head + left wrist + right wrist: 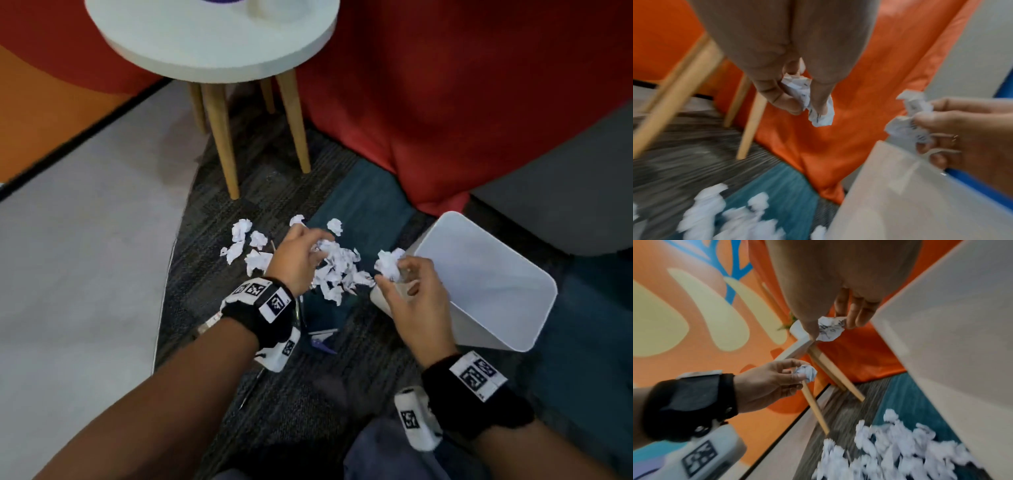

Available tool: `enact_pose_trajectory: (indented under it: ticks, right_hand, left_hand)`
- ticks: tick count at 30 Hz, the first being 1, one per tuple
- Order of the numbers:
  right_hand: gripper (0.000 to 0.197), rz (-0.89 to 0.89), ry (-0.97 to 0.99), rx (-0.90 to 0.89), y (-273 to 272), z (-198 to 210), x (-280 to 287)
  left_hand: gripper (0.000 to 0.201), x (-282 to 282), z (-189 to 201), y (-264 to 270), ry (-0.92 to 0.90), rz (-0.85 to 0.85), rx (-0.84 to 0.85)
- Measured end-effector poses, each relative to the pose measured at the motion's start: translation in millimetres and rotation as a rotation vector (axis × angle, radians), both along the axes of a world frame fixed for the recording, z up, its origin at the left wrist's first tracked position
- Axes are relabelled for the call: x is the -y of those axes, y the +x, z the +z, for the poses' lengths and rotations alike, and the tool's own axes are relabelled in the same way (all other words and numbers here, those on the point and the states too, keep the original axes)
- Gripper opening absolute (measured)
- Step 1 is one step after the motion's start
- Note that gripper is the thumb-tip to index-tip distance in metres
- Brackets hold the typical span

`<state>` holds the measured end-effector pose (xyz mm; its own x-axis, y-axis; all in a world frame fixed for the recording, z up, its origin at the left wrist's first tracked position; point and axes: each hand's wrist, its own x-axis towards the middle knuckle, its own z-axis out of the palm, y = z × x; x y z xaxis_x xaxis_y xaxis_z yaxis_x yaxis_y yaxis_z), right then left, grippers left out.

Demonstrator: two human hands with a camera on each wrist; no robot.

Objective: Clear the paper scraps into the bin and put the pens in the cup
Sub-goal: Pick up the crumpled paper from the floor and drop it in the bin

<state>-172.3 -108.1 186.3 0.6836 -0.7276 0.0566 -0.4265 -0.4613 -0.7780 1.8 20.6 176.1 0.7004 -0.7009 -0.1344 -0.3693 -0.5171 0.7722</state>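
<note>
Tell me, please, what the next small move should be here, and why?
Probably carry the right hand a little further over the white bin and let go: it already pinches a crumpled scrap at the bin's near rim. The left hand holds another scrap, above the pile.

1. You see crumpled white paper scraps (337, 270), matt and creased.
2. The bin (486, 291) looks like smooth, translucent white plastic.
3. The table legs (224, 137) are pale wood.
4. The carpet (274, 171) is rough, ribbed cloth.
</note>
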Motion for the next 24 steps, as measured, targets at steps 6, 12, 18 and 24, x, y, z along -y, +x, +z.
enact_pose_trajectory:
  ticks: [6, 12, 18, 24]
  right_hand:
    - [0.031, -0.189, -0.091, -0.028, -30, 12, 60]
    - [0.037, -0.176, -0.038, -0.438, -48, -8, 106]
    - [0.024, -0.178, 0.022, -0.187, -63, -12, 115]
    - [0.014, 0.023, -0.182, 0.310, -48, 0, 80]
  left_hand:
    - [0.027, 81, 55, -48, -0.165, -0.148, 0.004]
    - [0.029, 139, 55, -88, -0.017, -0.287, 0.040]
    - [0.056, 176, 50, -100, 0.263, -0.426, 0.147]
    - [0.037, 143, 37, -66, 0.111, -0.242, 0.210]
